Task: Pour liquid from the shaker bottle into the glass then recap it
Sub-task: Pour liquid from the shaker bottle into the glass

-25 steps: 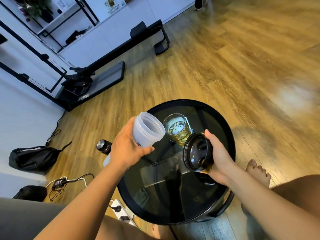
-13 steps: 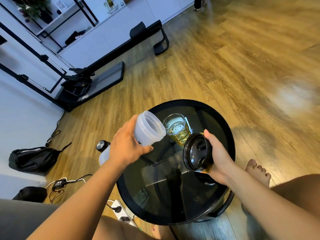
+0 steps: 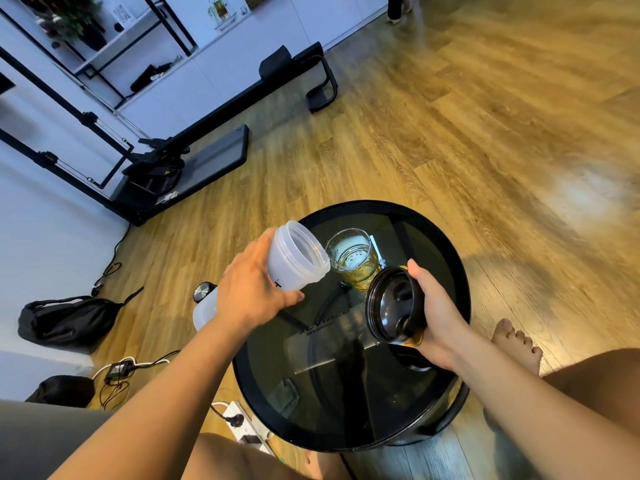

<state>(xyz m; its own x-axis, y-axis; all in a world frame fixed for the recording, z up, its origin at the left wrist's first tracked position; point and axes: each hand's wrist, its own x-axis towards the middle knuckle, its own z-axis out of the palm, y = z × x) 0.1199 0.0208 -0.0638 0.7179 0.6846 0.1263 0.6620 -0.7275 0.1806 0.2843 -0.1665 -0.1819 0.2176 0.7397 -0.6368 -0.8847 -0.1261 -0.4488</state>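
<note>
Shaker bottle [image 3: 294,261], translucent plastic, hangs tilted with its open mouth just beside the glass [image 3: 353,261] of amber liquid on the round table [image 3: 346,403]. It looks light, stiff and smooth. The left hand [image 3: 252,296] wraps its body, a sound hold. The right hand [image 3: 440,313] grips the dark cap [image 3: 394,303].

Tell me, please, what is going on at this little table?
A seated person holds the uncapped translucent shaker bottle in the left hand, tipped with its mouth toward the glass, which stands on the round black table and already holds yellowish liquid. The right hand grips the dark lid beside the glass, its inside turned toward the camera. The bottle is not yet recapped.
</note>
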